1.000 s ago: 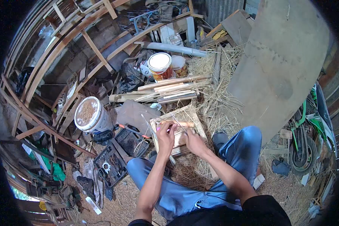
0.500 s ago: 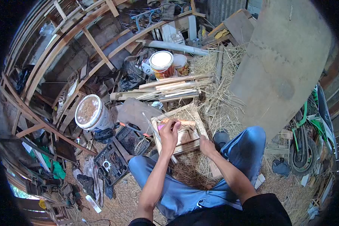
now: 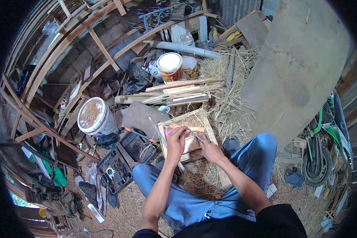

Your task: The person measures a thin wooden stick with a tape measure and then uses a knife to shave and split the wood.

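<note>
Over a small wooden stool (image 3: 192,149), my two hands work close together. My left hand (image 3: 176,144) is closed in a pinch above the stool's left half; what its fingertips hold is too small to make out. My right hand (image 3: 211,150) is wrapped round a slim tool (image 3: 200,138) that looks like a knife, its tip near the left fingertips. An orange-brown stick (image 3: 194,129) lies across the stool top just beyond my hands. Something pink (image 3: 169,132) shows beside my left hand, partly covered by it.
Wood strips (image 3: 178,91) lie stacked behind the stool. A white bucket (image 3: 93,116) and an open tool case (image 3: 114,170) are on the left. A lidded paint pail (image 3: 169,66) stands farther back. A large board (image 3: 297,71) leans at right, and straw (image 3: 234,107) covers the floor.
My right hand has moved left and slightly up with the tool, closer to my left hand. My left hand has barely moved, and the view has shifted slightly.
</note>
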Available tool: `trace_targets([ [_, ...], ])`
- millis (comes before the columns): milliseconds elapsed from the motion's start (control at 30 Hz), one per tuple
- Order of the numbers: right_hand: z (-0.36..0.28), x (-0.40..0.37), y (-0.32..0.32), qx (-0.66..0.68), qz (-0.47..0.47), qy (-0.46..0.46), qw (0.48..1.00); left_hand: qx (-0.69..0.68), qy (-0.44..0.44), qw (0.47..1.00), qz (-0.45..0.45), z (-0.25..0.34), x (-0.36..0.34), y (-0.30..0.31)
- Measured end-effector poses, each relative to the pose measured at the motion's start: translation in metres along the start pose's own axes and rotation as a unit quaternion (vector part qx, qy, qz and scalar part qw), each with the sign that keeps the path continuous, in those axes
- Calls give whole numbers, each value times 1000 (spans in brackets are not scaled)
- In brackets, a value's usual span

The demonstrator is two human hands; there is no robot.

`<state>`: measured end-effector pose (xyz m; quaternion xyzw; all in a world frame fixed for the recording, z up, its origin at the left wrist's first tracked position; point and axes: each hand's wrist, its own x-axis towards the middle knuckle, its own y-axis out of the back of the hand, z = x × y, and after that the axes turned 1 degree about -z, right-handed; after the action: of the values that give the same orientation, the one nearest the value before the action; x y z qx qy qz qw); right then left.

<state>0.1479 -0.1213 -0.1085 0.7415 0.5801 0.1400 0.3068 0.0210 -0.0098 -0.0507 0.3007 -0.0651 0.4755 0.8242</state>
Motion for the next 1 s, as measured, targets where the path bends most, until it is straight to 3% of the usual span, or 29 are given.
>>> trace_targets([
  [100,35,3,-20,-76,7,-39,996,16,-15,1000,1,7,2,0],
  [200,75,3,-39,-80,64,-4,995,15,-23,1000,-1,7,0,0],
  [467,93,1,-44,-95,14,-103,990,-6,35,999,0,9,-2,6],
  [667,57,10,-32,-41,-17,-61,997,-11,21,1000,8,-3,-3,2],
  [733,-10,-3,-7,31,40,-23,998,-1,32,999,1,5,-4,4],
  [867,-23,-7,-12,8,101,62,993,33,-40,999,-1,12,-10,1],
  [933,-11,-10,-4,48,-28,-105,993,32,-41,999,-3,11,-8,1],
  [967,56,3,-53,-3,107,6,994,34,-41,999,-4,10,-7,1],
  [1000,55,3,-50,-1,107,6,994,32,-37,999,-4,10,-6,1],
])
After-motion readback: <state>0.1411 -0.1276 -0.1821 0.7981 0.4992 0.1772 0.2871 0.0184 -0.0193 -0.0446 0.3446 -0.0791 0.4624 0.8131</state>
